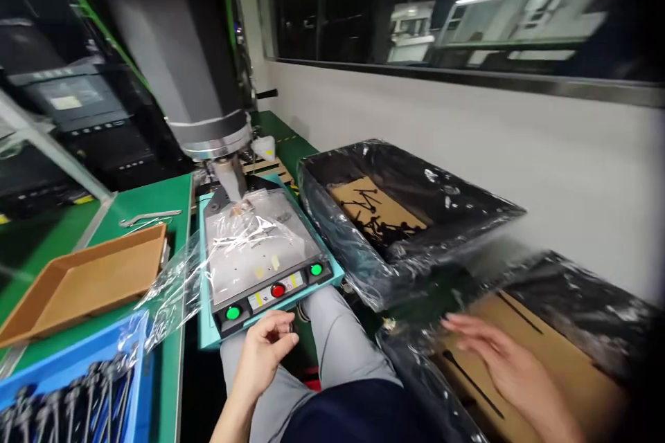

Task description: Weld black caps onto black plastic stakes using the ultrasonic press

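My left hand is closed in a pinch above my lap, just in front of the machine's button panel. A small dark bit shows at its fingertips, too little to name. My right hand is open, fingers stretched out and slightly blurred, over the plastic-lined box at the lower right. Beside it, a thin black rod with a round head lies on the brown cardboard. Another dark rod lies farther back on that cardboard.
Ahead stands a press-like machine, its tip lowered over a metal plate with clear plastic film. A black-lined bin holds several black parts. At left are a brown tray, a wrench and a blue bin of black rods.
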`<state>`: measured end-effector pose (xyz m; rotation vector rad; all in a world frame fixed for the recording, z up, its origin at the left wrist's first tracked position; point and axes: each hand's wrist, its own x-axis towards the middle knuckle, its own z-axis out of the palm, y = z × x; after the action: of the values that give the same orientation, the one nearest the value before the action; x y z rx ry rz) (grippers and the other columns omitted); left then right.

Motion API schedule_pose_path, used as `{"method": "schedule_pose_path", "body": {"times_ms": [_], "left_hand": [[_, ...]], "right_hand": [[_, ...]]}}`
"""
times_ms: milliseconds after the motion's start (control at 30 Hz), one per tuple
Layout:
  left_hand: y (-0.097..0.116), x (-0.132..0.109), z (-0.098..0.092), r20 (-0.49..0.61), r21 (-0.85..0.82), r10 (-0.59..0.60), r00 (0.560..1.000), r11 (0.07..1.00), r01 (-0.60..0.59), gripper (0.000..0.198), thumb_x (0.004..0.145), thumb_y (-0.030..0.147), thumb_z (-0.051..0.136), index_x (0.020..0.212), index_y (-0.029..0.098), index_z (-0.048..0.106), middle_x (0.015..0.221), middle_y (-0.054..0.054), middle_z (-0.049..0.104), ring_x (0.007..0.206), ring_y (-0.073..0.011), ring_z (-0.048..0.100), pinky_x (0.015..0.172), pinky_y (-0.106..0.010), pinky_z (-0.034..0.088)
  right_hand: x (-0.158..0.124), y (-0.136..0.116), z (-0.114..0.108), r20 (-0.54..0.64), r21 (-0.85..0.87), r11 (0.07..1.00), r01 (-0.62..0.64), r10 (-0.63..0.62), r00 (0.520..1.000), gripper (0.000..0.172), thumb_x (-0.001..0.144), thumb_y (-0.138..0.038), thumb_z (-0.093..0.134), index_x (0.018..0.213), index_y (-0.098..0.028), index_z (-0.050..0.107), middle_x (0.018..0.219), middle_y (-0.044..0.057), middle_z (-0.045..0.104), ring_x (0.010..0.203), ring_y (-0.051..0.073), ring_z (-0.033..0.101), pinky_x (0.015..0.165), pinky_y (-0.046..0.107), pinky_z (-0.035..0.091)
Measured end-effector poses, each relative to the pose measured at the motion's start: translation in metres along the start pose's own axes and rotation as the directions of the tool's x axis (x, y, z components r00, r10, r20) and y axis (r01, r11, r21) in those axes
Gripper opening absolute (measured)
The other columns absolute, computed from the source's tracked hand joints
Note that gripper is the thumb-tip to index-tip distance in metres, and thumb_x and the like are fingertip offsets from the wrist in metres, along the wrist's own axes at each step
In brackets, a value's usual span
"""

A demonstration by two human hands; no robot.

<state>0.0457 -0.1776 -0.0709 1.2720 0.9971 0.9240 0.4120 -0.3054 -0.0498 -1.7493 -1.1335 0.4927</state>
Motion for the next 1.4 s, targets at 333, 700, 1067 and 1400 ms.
{"method": "schedule_pose_path", "body": {"times_ms": [333,700,1067,1400], "left_hand": [[0.060,0.004,0.012,0.016,-0.078,0.151,0.988,0.986,-0.149,0.032,0.064,0.030,0.085,0.095,0.022,0.078,0.080,-0.004,0.060,0.072,-0.0144,0.054,0.065,-0.027,0.045],[0.058,-0.012,-0.007,0.054,-0.106,0.016,0.998,0.994,-0.010,0.032,0.064,0.030,0.086,0.094,0.020,0.079,0.085,-0.006,0.064,0.071,-0.0127,0.052,0.065,-0.027,0.043],[0.047,-0.006,-0.005,0.011,0.041,-0.041,0.999,0.998,0.041,0.032,0.064,0.032,0.086,0.094,0.022,0.079,0.092,-0.008,0.066,0.078,-0.0169,0.058,0.070,-0.030,0.046],[0.045,-0.004,-0.010,0.070,0.199,-0.041,0.997,0.980,0.027,0.034,0.060,0.038,0.087,0.087,0.019,0.079,0.077,-0.006,0.066,0.068,-0.0163,0.059,0.064,-0.029,0.045]], "right_hand": [[0.034,-0.099,0.116,0.663,0.672,0.732,0.116,-0.663,0.348,0.031,0.097,-0.017,0.045,0.073,-0.018,0.065,0.086,0.008,0.070,0.077,0.016,0.066,0.071,0.029,0.053],[0.030,-0.092,0.147,0.777,0.598,0.791,-0.125,-0.536,0.329,0.013,0.096,-0.024,0.051,0.090,-0.020,0.061,0.116,0.010,0.061,0.079,0.015,0.067,0.059,0.025,0.052],[0.018,-0.079,0.162,0.783,0.334,0.942,0.026,-0.293,0.549,0.024,0.089,-0.029,0.056,0.106,-0.020,0.070,0.081,0.004,0.070,0.060,0.014,0.060,0.057,0.025,0.048],[0.018,-0.067,0.168,0.859,0.355,0.924,-0.146,-0.260,0.442,0.029,0.089,-0.033,0.056,0.108,-0.018,0.071,0.080,0.005,0.072,0.061,0.015,0.061,0.054,0.025,0.048]]}}
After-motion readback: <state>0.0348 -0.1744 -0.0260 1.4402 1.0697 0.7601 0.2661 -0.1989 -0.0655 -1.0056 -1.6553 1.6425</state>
